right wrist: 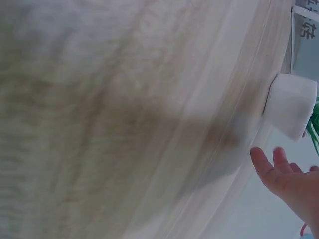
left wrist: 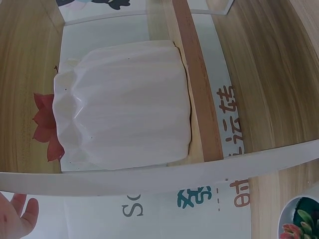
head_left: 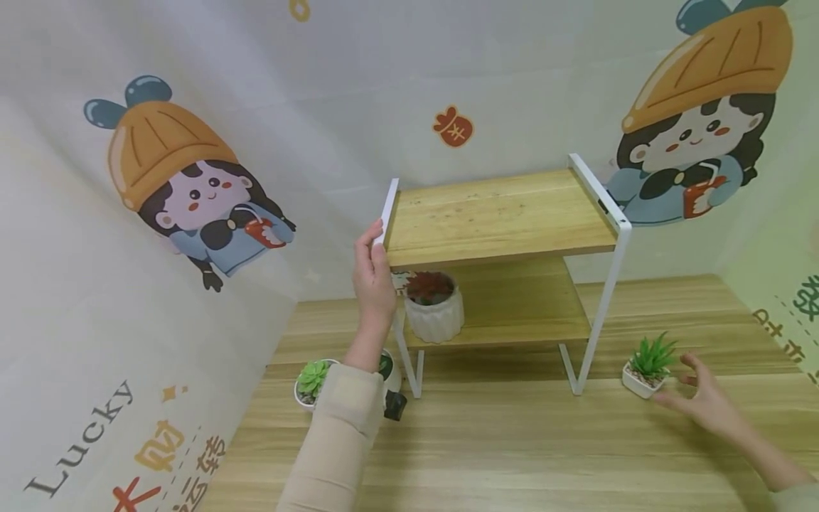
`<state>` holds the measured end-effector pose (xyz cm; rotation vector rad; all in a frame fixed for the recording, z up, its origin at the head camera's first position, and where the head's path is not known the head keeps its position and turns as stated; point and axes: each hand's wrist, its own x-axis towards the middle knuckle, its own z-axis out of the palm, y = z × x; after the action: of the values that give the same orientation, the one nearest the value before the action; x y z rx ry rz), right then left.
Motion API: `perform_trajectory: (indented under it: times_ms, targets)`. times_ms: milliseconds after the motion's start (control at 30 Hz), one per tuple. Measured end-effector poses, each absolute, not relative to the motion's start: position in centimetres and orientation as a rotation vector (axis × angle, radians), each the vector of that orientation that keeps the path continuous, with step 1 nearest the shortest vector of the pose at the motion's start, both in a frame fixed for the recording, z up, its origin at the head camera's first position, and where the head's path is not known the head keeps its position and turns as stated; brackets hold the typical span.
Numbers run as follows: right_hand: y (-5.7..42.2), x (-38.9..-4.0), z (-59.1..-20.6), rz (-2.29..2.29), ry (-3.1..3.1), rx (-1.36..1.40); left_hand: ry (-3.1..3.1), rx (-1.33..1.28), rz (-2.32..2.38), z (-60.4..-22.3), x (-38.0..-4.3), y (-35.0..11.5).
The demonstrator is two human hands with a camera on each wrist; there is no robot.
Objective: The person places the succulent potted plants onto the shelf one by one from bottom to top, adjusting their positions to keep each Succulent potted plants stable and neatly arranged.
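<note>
Head view: I have the left hand [head_left: 374,281] mid-frame, gripping the white left side of the two-tier wooden shelf [head_left: 502,213]. Ribbed white pot [head_left: 436,316] with a red plant sits at the lower tier's left end. Right hand [head_left: 707,402], lower right, thumb and fingers spread, just beside the small aloe-like plant in a square white pot [head_left: 648,366] on the wooden table [head_left: 512,455]. Green succulent [head_left: 313,377] lower left.

Left wrist view: ribbed pot fills the centre; my left fingertips show lower left, at the shelf's white side.

Right wrist view: square pot upper right, my spread right fingers below it, apart.
</note>
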<state>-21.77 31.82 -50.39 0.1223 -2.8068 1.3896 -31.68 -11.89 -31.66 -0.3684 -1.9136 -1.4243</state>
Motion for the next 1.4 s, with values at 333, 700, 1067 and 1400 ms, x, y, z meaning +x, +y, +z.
perform_trajectory:
  times_ms: [333, 700, 1067, 1400]
  targets:
    - [31.2, -23.1, -51.0, 1.271, -2.893, 0.120, -1.905, -0.372, -1.446, -31.7, -31.6, -12.0]
    - [31.0, -23.5, -51.1, 1.194, -2.887, 0.070, -1.890, -0.385, -1.422, -31.8, -31.7, -11.9]
    - [31.0, -23.3, -51.6, 1.220, -2.840, 0.091, -1.864, -0.407, -1.412, -31.9, -31.7, -11.9]
    - [30.9, -23.0, -51.2, 1.254, -2.890, 0.108, -1.879, -0.394, -1.430, -31.8, -31.7, -11.9]
